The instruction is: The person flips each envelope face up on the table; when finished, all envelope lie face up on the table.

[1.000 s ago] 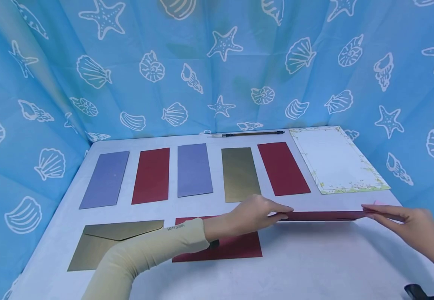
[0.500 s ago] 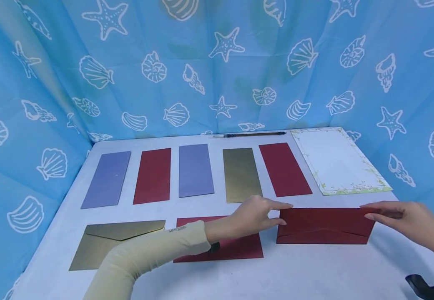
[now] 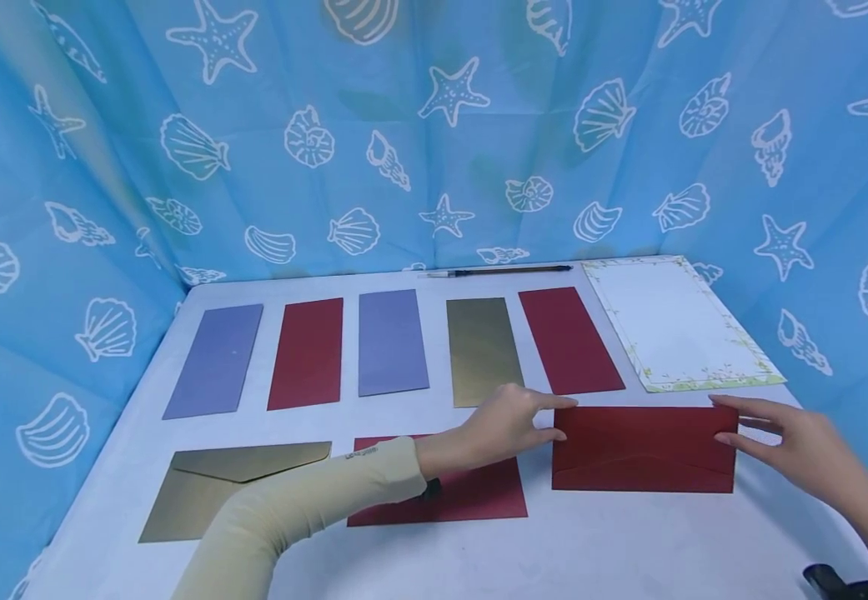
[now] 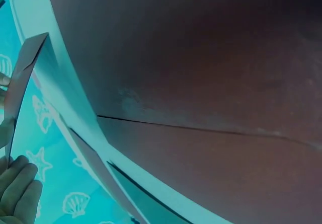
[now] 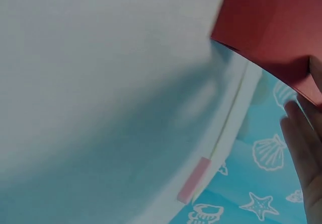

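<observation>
A dark red envelope (image 3: 644, 450) stands tilted up at the right of the table, its flap side facing me and its bottom edge low over the cloth. My left hand (image 3: 504, 427) pinches its upper left corner between thumb and fingers. At the upper right corner my right hand (image 3: 797, 442) pinches it the same way. In the left wrist view the envelope (image 4: 26, 78) is seen nearly edge-on. One corner of the envelope (image 5: 271, 27) hangs above the cloth in the right wrist view. Beneath my left forearm lies another red envelope (image 3: 471, 496), partly hidden.
A gold envelope (image 3: 201, 492) lies front left. Behind are purple (image 3: 214, 360), red (image 3: 306, 354), purple (image 3: 393, 343), gold (image 3: 484, 350) and red (image 3: 572, 342) envelopes. A bordered sheet (image 3: 677, 325), a brush (image 3: 509, 270) and a small pink block (image 5: 193, 179) also lie there.
The held envelope has swung from nearly edge-on to upright, showing its flap side. Both hands keep their pinch on it. In the last half second the right hand shifted slightly left.
</observation>
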`<state>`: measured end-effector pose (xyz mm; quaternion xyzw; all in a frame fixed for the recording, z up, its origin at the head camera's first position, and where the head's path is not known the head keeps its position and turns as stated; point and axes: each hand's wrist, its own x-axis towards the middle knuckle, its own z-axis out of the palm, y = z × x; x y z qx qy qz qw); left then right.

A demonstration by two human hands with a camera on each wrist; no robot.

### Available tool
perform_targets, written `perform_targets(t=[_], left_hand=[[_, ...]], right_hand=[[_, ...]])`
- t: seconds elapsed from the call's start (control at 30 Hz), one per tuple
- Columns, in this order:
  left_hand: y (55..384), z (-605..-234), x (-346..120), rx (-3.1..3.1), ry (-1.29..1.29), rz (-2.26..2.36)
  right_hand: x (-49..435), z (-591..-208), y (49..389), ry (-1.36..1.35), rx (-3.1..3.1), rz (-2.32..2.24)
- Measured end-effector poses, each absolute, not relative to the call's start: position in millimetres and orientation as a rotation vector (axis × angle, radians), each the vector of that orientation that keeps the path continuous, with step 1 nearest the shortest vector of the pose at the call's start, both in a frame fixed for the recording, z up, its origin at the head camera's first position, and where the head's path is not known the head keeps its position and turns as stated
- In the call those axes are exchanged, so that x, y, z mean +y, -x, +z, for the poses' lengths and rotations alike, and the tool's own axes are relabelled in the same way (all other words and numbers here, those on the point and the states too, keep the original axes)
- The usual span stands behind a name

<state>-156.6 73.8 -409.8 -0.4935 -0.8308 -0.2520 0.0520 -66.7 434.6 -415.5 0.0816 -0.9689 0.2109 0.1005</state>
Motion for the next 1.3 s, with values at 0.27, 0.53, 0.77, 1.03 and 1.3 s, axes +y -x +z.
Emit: perform_targets(t=[0.27, 0.53, 0.77, 1.03, 1.3], left_hand=[[162, -415, 77, -2.626, 1.423, -0.777], [171, -427, 77, -2.707, 1.371, -0.908], [172, -435, 76, -2.778, 1.358, -0.928], [172, -443, 78, -2.772, 1.414, -0.857], [170, -442, 79, -2.786, 1.421, -0.795]], right_hand=[[430, -421, 65, -0.348, -2.777, 0.465], [429, -429, 64, -0.444, -2.788, 0.575], [429, -435, 62, -0.526, -2.867, 0.666], [429, -441, 58, -0.540, -3.012, 0.748], [429, -444, 58, -0.569, -3.022, 0.727]])
